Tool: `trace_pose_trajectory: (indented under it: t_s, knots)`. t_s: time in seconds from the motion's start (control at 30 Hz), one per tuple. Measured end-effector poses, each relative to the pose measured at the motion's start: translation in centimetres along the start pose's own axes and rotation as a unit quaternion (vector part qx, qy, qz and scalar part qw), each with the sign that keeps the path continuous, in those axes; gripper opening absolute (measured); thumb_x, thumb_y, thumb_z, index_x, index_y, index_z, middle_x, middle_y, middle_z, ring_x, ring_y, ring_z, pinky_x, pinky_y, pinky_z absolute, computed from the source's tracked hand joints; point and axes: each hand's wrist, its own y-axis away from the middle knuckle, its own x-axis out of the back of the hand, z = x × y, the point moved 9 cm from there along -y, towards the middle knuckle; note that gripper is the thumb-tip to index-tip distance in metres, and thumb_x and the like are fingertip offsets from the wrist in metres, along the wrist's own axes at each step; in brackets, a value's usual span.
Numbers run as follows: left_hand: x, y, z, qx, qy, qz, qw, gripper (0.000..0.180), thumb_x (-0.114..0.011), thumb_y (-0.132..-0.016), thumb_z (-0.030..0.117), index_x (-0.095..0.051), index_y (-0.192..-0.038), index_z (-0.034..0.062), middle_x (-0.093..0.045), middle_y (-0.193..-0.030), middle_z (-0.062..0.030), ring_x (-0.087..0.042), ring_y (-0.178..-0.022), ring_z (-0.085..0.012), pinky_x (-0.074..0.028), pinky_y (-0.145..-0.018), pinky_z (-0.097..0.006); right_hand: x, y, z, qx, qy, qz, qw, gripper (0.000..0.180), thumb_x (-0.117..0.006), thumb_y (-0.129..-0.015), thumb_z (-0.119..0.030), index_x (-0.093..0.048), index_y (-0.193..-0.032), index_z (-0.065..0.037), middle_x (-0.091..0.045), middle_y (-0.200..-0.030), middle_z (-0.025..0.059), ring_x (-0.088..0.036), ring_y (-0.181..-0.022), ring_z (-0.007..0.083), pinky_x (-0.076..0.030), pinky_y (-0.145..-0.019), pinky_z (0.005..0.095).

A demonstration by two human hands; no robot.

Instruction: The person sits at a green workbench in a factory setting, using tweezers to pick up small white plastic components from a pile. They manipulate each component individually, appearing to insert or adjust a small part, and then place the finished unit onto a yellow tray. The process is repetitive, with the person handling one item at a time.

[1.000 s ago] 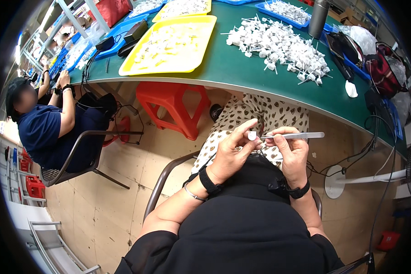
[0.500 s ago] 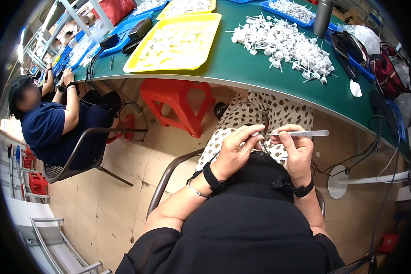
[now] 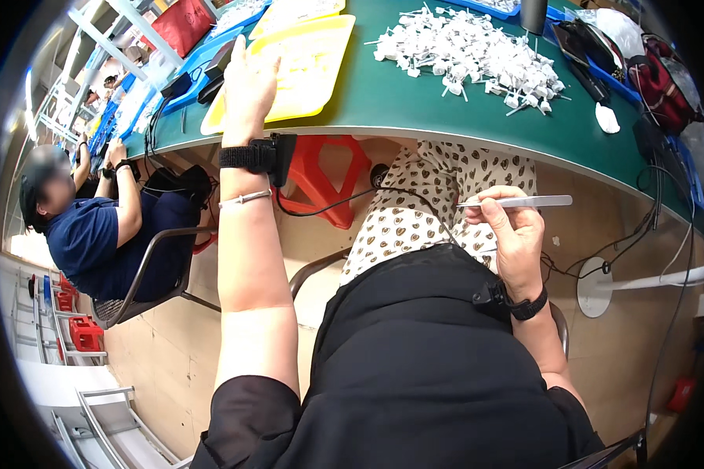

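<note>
My left hand (image 3: 249,90) is stretched out over the left side of the yellow tray (image 3: 338,59), its fingers extended and apart. I see nothing between them, though the palm side is partly hidden. Small pale parts lie in that tray. Over my lap, my right hand (image 3: 513,227) pinches a pair of metal tweezers (image 3: 544,201), which lie nearly level with their tips pointing left. A large heap of small white plastic parts with thin stems (image 3: 469,55) rests on the green table (image 3: 399,105), to the right of the tray.
Under the table stands a red stool (image 3: 325,176). A dark bottle (image 3: 533,14) and bags (image 3: 661,90) are at the back right. Cables (image 3: 641,227) hang at the right, and one trails from my left wrist. A seated person (image 3: 102,227) works at the left.
My left hand has left the tweezer tips above my lap and reached forward and left over the yellow tray. My right hand still grips the tweezers in nearly the same place.
</note>
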Motion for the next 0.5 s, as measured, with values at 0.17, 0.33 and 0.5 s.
trace_pose_trajectory:
  t_s: [0.17,0.33,0.5]
  knots:
    - [-5.6,2.4,12.1,0.067,0.146,-0.255,0.954,0.033,-0.076,-0.093,0.024,-0.072,-0.123,0.0133,-0.076,-0.091,-0.0124,-0.072,-0.083,-0.0181,-0.056,-0.074,-0.032,0.2,-0.1,-0.1,-0.004,-0.008,0.005,1.0,0.014,-0.065,-0.101,-0.007,-0.066,-0.111,0.003,-0.072,-0.099,0.0089,-0.07,-0.089,0.0139,-0.06,-0.082,0.0282]
    - [-9.6,4.1,22.5,-0.071,0.215,-0.287,0.931,0.024,-0.071,-0.094,0.026,-0.077,-0.103,0.0056,-0.075,-0.094,-0.0168,-0.072,-0.087,-0.0303,-0.056,-0.078,-0.038,0.4,-0.1,-0.7,0.0,-0.016,0.016,1.0,0.014,-0.065,-0.101,-0.007,-0.067,-0.11,0.003,-0.071,-0.099,0.0081,-0.07,-0.088,0.0131,-0.06,-0.082,0.0274]
    - [-13.1,3.1,24.2,-0.1,0.055,-0.299,0.948,0.019,-0.066,-0.093,0.022,-0.077,-0.097,0.0078,-0.075,-0.091,-0.0176,-0.072,-0.089,-0.0356,-0.057,-0.081,-0.043,0.5,-0.2,-0.6,0.002,-0.017,0.016,1.0,0.015,-0.066,-0.101,-0.008,-0.067,-0.11,0.003,-0.071,-0.099,0.0079,-0.07,-0.088,0.0133,-0.06,-0.081,0.0275]
